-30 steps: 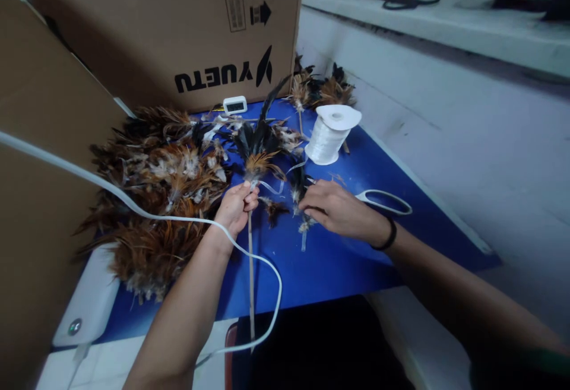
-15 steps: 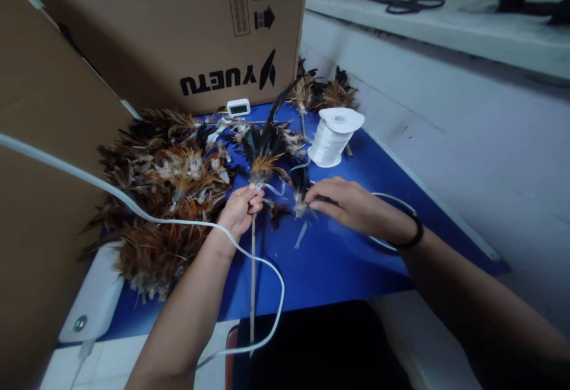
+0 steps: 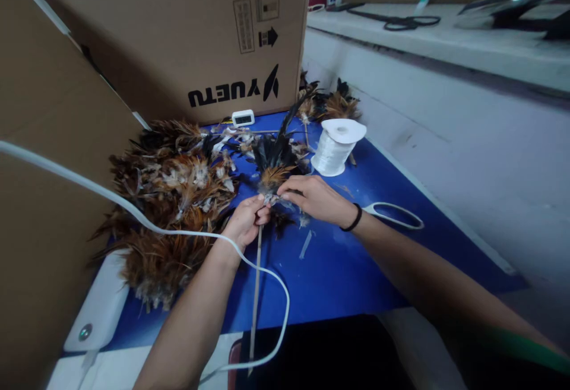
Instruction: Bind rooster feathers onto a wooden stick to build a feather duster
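Observation:
My left hand (image 3: 246,221) grips a thin wooden stick (image 3: 255,295) near its top, where a tuft of black and brown feathers (image 3: 272,161) is bound on. My right hand (image 3: 314,199) is pressed against the base of that tuft, fingers closed on a small feather bundle held to the stick. Both hands meet over the blue mat (image 3: 338,265). A white thread runs from the tuft toward the spool of white cord (image 3: 335,148) just behind my right hand.
A heap of brown feathers (image 3: 171,200) lies left of my hands. White-handled scissors (image 3: 394,215) rest right of my wrist. A large cardboard box (image 3: 178,34) stands behind, a small white digital display (image 3: 243,118) at its foot. A white cable (image 3: 133,215) crosses my left arm.
My right hand has moved left from the loose feathers on the mat to the tuft on the stick, carrying a small bundle. The scissors are uncovered again. My left hand stayed on the stick.

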`<move>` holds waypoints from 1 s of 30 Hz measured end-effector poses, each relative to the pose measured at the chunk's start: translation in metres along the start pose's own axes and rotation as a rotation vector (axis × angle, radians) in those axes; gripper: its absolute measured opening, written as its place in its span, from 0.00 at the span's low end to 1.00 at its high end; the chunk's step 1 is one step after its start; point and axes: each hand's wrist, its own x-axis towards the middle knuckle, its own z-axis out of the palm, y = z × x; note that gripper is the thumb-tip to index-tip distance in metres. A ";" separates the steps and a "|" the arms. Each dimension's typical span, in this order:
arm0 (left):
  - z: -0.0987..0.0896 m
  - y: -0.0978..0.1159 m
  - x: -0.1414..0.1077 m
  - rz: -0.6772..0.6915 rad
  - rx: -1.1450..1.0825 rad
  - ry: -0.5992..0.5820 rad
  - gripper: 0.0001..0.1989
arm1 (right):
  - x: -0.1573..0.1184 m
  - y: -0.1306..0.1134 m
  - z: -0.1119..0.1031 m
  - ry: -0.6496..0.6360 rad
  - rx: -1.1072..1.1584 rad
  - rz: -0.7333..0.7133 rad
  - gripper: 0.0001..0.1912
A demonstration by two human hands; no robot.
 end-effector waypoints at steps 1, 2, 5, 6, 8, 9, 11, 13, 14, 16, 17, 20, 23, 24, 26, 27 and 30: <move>0.001 0.000 -0.001 -0.008 0.006 -0.001 0.11 | 0.001 0.001 0.001 0.001 0.006 0.001 0.09; 0.002 0.001 -0.001 -0.017 0.011 -0.003 0.10 | 0.001 0.002 0.001 -0.001 0.011 0.002 0.09; 0.003 0.001 -0.002 -0.041 0.018 -0.006 0.09 | 0.003 0.003 0.003 -0.006 0.021 0.005 0.09; 0.003 0.001 -0.002 -0.046 0.018 -0.008 0.09 | 0.003 0.004 0.003 -0.004 0.022 0.009 0.09; 0.003 0.001 -0.002 -0.052 0.015 -0.013 0.09 | 0.004 0.004 0.004 0.005 0.023 0.020 0.09; 0.002 0.001 -0.002 -0.054 0.013 -0.018 0.09 | 0.004 0.004 0.004 0.006 0.026 0.026 0.09; 0.001 0.000 -0.002 -0.061 0.010 -0.030 0.09 | 0.005 0.005 0.003 -0.001 0.043 0.034 0.09; 0.000 -0.001 -0.001 -0.064 0.011 -0.043 0.09 | 0.004 0.006 0.002 -0.012 0.073 0.041 0.08; 0.000 -0.001 -0.001 -0.066 0.013 -0.050 0.09 | 0.004 0.007 0.002 -0.017 0.090 0.045 0.08; 0.000 -0.001 -0.001 -0.069 0.017 -0.059 0.09 | 0.004 0.009 0.003 -0.018 0.122 0.054 0.08; 0.000 -0.001 -0.001 -0.073 0.018 -0.064 0.09 | 0.004 0.010 0.003 -0.019 0.137 0.058 0.08; 0.002 0.000 -0.002 -0.083 0.022 -0.076 0.09 | 0.004 0.014 0.004 -0.028 0.174 0.075 0.07; 0.003 0.001 -0.004 -0.091 0.015 -0.092 0.09 | 0.004 0.015 0.004 -0.033 0.182 0.091 0.07; 0.003 0.001 -0.004 -0.092 0.007 -0.094 0.09 | 0.004 0.016 0.004 -0.033 0.180 0.093 0.07; 0.003 0.001 -0.004 -0.094 -0.011 -0.091 0.09 | 0.004 0.016 0.005 -0.036 0.176 0.094 0.07; 0.003 0.001 -0.004 -0.095 -0.019 -0.090 0.09 | 0.004 0.016 0.005 -0.036 0.176 0.094 0.07; 0.003 0.001 -0.004 -0.098 -0.032 -0.098 0.10 | 0.004 0.016 0.006 -0.034 0.187 0.092 0.07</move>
